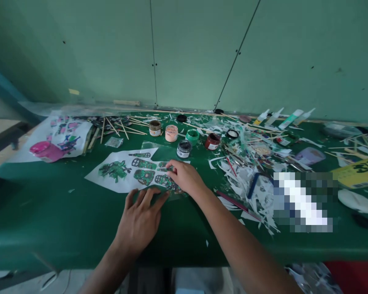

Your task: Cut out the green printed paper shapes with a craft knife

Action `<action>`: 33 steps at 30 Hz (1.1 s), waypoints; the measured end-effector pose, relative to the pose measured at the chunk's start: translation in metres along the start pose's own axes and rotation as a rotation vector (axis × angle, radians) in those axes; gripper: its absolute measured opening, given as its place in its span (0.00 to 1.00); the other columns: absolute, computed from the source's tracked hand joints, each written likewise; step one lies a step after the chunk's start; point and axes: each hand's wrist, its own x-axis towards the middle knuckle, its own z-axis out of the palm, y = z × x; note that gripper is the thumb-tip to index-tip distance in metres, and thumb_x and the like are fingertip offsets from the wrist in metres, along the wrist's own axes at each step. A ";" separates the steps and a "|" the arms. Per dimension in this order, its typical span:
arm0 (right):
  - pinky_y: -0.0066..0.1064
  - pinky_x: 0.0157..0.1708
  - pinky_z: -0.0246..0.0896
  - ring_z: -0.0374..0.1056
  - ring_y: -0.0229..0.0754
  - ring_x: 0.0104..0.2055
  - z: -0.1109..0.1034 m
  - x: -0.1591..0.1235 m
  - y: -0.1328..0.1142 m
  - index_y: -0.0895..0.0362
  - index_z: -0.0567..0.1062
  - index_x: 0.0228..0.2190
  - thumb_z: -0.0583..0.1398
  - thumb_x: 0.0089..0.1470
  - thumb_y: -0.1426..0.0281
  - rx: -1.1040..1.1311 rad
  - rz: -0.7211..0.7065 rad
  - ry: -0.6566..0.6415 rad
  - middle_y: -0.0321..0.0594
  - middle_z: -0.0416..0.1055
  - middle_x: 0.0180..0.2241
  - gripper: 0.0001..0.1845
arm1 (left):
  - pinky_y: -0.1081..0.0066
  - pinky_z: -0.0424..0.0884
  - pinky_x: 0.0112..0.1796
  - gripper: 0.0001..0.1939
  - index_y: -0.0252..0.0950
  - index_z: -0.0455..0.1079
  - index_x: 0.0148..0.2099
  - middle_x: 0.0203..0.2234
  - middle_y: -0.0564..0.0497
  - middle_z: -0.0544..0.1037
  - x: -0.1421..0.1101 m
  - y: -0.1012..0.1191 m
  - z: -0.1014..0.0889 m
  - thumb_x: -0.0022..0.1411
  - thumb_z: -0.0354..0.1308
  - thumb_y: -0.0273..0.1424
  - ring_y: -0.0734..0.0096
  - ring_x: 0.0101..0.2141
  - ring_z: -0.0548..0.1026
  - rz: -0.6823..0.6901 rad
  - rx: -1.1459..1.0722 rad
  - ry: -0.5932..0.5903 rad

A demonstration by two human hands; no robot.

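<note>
A white paper sheet [124,158] lies on the green tabletop in front of me, bearing a green-and-brown painted figure [114,170] and several window-like painted shapes [144,176]. My left hand [142,214] rests palm down with fingers spread, its fingertips at the sheet's lower edge. My right hand [185,175] reaches over the right part of the sheet with thumb and fingers drawn together beside the small painted shapes. Whatever is between those fingers is too small to make out. Just beyond it stands an open jar of dark paint [184,150].
Open paint jars in brown [155,128], peach [171,133], green [192,136] and red [212,141] stand behind the sheet. White paper scraps [263,208] and sticks pile up at right, with glue bottles [290,119] behind. A pink jar [46,151] lies at left.
</note>
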 end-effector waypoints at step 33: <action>0.46 0.55 0.53 0.56 0.51 0.58 0.008 -0.044 -0.011 0.50 0.72 0.53 0.59 0.55 0.52 -0.141 -0.395 0.042 0.42 0.63 0.58 0.27 | 0.53 0.69 0.45 0.22 0.37 0.64 0.56 0.52 0.39 0.72 -0.005 -0.082 -0.016 0.66 0.43 0.41 0.48 0.51 0.70 -0.270 0.089 0.198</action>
